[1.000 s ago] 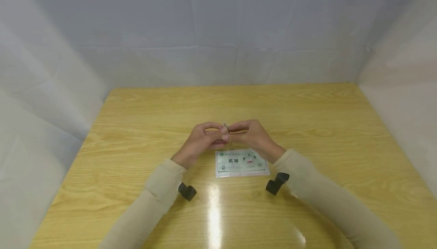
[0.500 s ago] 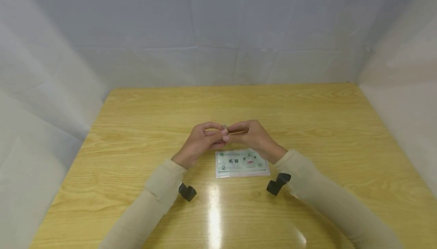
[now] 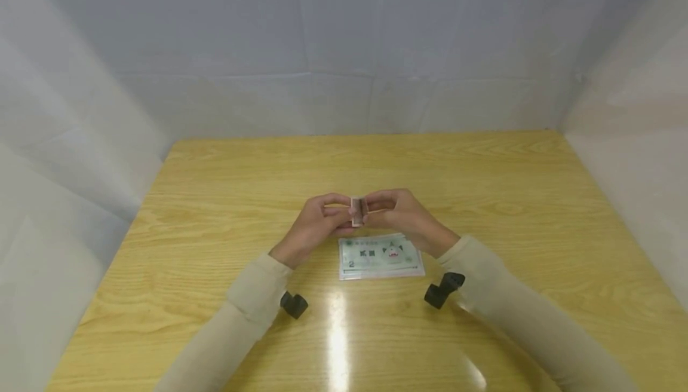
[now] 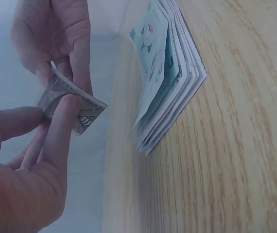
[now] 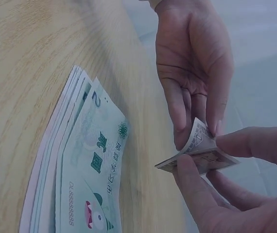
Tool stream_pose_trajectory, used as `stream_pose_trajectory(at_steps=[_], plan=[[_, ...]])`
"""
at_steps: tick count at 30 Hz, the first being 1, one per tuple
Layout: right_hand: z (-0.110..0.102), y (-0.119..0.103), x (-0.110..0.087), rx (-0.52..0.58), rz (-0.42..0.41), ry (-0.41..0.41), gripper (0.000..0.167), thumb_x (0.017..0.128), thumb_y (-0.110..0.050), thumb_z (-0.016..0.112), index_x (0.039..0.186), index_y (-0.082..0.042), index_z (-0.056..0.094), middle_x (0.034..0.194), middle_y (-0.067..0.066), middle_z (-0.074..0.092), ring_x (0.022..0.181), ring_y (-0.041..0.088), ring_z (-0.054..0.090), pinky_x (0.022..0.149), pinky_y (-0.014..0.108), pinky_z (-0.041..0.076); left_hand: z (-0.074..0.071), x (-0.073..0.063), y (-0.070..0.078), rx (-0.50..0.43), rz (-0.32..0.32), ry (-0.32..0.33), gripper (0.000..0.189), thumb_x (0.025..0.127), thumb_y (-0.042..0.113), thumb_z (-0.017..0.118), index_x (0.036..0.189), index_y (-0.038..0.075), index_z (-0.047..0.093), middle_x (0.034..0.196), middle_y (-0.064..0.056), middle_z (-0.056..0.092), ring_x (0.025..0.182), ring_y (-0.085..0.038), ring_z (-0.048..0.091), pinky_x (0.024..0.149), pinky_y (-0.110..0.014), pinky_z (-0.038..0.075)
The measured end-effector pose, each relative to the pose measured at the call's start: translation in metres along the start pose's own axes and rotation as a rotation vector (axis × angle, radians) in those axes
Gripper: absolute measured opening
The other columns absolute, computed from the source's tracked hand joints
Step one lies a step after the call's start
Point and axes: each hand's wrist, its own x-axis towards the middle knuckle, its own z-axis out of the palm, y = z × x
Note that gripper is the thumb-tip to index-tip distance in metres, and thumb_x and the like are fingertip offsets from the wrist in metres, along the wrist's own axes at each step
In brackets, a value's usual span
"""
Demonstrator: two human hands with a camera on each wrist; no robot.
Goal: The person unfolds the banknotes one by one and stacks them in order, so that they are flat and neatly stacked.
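Observation:
A small folded play banknote (image 3: 357, 213), brownish with a pale border, is held between both hands over the table. The left hand (image 3: 314, 221) pinches its left side between thumb and fingers. On the other side, the right hand (image 3: 405, 216) pinches it too. The right wrist view shows the folded note (image 5: 201, 138) with its crease spread and one flap standing up. Just below the hands lies a stack of banknotes (image 3: 376, 263), a green one marked 2 on top. From the left wrist, the stack's edges (image 4: 177, 92) appear layered, the top note lifting slightly.
The wooden table (image 3: 242, 171) carries the stack near its middle. White sheeting (image 3: 344, 99) hangs behind it and along both sides. A dark wrist camera (image 3: 294, 305) sits on the left sleeve, another wrist camera (image 3: 444, 290) on the right.
The folded banknote, mostly edge-on and covered by fingers before, now shows its brownish face between the hands. The right hand has shifted slightly to the right. The stack stays put.

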Motion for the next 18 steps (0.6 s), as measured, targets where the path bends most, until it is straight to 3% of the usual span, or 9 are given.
stream_pose_trajectory(at_steps=[5, 9, 14, 18], plan=[[-0.001, -0.001, 0.000, -0.002, 0.021, 0.022, 0.048, 0.091, -0.014, 0.074, 0.135, -0.002, 0.059, 0.128, 0.013, 0.065, 0.118, 0.029, 0.062, 0.105, 0.046, 0.052, 0.001, -0.002, 0.002, 0.010, -0.002, 0.028, 0.026, 0.101, -0.001, 0.058, 0.125, -0.008, 0.060, 0.115, -0.026, 0.069, 0.096, -0.029, 0.073, 0.093, -0.042, 0.060], [-0.003, -0.001, -0.001, 0.033, 0.028, 0.032, 0.044, 0.093, -0.011, 0.070, 0.134, 0.000, 0.058, 0.128, 0.015, 0.064, 0.115, 0.031, 0.063, 0.103, 0.045, 0.055, 0.001, -0.004, 0.004, 0.017, 0.001, 0.068, 0.025, 0.100, -0.001, 0.057, 0.124, -0.008, 0.060, 0.115, -0.027, 0.068, 0.096, -0.030, 0.073, 0.094, -0.046, 0.060], [-0.009, -0.001, -0.004, 0.021, 0.045, 0.066, 0.043, 0.093, -0.008, 0.066, 0.134, 0.002, 0.057, 0.126, 0.018, 0.063, 0.110, 0.031, 0.065, 0.100, 0.049, 0.056, 0.000, -0.008, 0.004, 0.067, 0.019, 0.131, 0.023, 0.097, -0.003, 0.062, 0.119, -0.007, 0.060, 0.110, -0.025, 0.069, 0.093, -0.029, 0.072, 0.088, -0.043, 0.063], [-0.013, 0.001, -0.008, 0.004, 0.047, 0.096, 0.040, 0.092, -0.007, 0.064, 0.130, 0.003, 0.059, 0.122, 0.020, 0.063, 0.100, 0.031, 0.068, 0.092, 0.050, 0.060, -0.002, -0.010, 0.002, 0.123, 0.037, 0.144, 0.022, 0.094, -0.002, 0.067, 0.115, -0.006, 0.060, 0.104, -0.023, 0.071, 0.085, -0.027, 0.072, 0.084, -0.044, 0.064]])
